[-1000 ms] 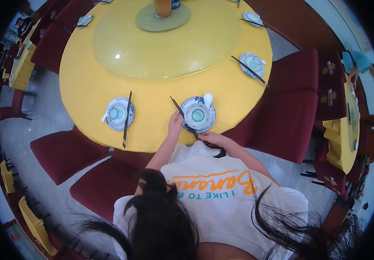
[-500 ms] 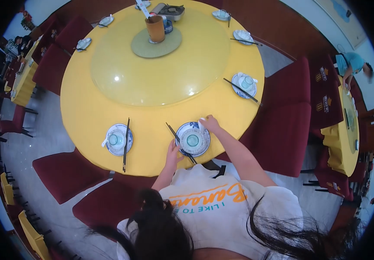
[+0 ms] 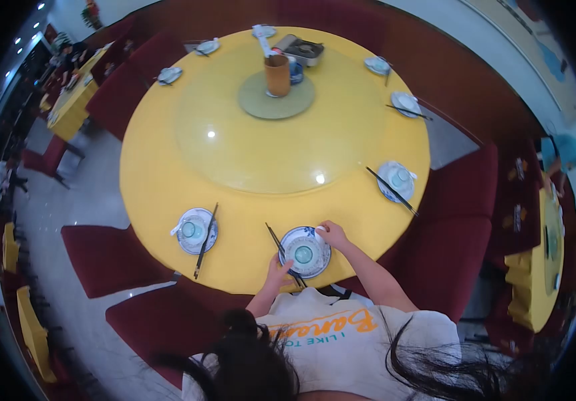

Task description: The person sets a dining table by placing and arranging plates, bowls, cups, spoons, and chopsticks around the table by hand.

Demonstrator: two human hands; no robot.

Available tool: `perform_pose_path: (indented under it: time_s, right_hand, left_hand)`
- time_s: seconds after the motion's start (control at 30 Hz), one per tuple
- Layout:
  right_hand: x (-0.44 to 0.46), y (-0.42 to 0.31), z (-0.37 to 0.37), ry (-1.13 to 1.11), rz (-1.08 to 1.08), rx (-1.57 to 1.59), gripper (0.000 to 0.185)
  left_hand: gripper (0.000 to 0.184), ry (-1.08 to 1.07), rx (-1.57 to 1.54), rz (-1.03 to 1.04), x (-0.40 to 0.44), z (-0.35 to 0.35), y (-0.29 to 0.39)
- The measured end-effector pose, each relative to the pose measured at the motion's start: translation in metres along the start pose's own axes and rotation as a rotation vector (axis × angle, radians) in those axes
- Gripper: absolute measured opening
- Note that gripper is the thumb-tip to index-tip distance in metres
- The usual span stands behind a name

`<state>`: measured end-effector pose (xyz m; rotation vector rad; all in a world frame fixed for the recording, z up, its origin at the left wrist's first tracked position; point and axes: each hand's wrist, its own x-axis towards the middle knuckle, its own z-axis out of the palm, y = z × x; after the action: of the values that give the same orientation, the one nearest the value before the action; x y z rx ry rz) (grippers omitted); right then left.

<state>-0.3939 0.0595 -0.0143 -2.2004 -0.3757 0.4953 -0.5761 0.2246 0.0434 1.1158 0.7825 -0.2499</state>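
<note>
Plate (image 3: 295,234) with blue marks is sitting flat on the yellow surface (image 3: 248,207), near the edge that is facing the person. A bowl (image 3: 315,244) is resting on it, and a little see-through cup (image 3: 303,254) is standing in the middle. The left hand (image 3: 278,273) is spreading its thumb and fingers at the plate's left side, by the black chopsticks (image 3: 272,234). The right hand (image 3: 333,233) is pinching what is looking like a white spoon (image 3: 319,230) at the far right rim, and the fingers are hiding most of it.

The plate is looking hard, so it is probably not bending at all. It is likely feeling a bit heavy with the bowl and cup riding on top. Its smooth rim is maybe feeling slippery, and the cup is looking easy to break. Holding the rim low on both sides is seeming best for keeping everything flat. The spoon is looking light, so fingertips are doing fine there. Tipping the plate is risking the cup knocking the bowl
</note>
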Motion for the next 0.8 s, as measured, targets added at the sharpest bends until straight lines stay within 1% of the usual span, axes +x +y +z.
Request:
perform_pose_path:
  time_s: [0.07,0.17,0.23,0.27,0.33,0.43,0.53,0.63,0.67,0.77,0.8]
  right_hand:
    - [0.000,-0.004,-0.003,-0.041,0.014,0.068,0.034]
    - [0.000,-0.006,-0.006,-0.058,0.031,0.038,0.035]
    - [0.005,0.013,0.000,-0.088,-0.004,0.086,0.039]
    - [0.009,0.024,0.004,-0.099,-0.018,0.108,0.041]
    - [0.007,0.023,0.000,-0.156,0.024,0.120,0.044]
    - [-0.003,0.007,-0.017,-0.257,0.102,0.125,0.045]
    - [-0.011,-0.011,-0.037,-0.351,0.150,0.113,0.044]
    - [-0.010,-0.006,-0.038,-0.413,0.163,0.180,0.041]
    - [-0.009,-0.002,-0.040,-0.430,0.171,0.209,0.040]
    - [0.004,0.013,-0.041,-0.585,0.164,0.217,0.038]
    - [0.006,0.013,-0.045,-0.582,0.209,0.315,0.037]
  left_hand:
    - [0.072,0.044,0.058,0.051,0.003,0.004,-0.001]
    - [0.068,0.088,0.108,0.114,0.006,0.011,0.003]
    - [0.068,0.073,0.121,0.157,0.014,0.012,-0.002]
    - [0.068,0.097,0.114,0.169,0.015,0.013,-0.004]
    - [0.069,0.142,0.099,0.188,0.012,0.021,0.001]
    - [0.078,0.331,0.209,0.181,-0.002,0.044,0.013]
    - [0.093,0.439,0.551,0.208,0.020,0.042,-0.011]
    - [0.104,0.555,0.611,0.129,0.038,0.043,-0.031]
    - [0.104,0.553,0.631,0.104,0.042,0.042,-0.034]
    - [0.102,0.561,0.578,0.115,0.044,0.042,-0.038]
    - [0.102,0.563,0.575,0.092,0.044,0.043,-0.038]
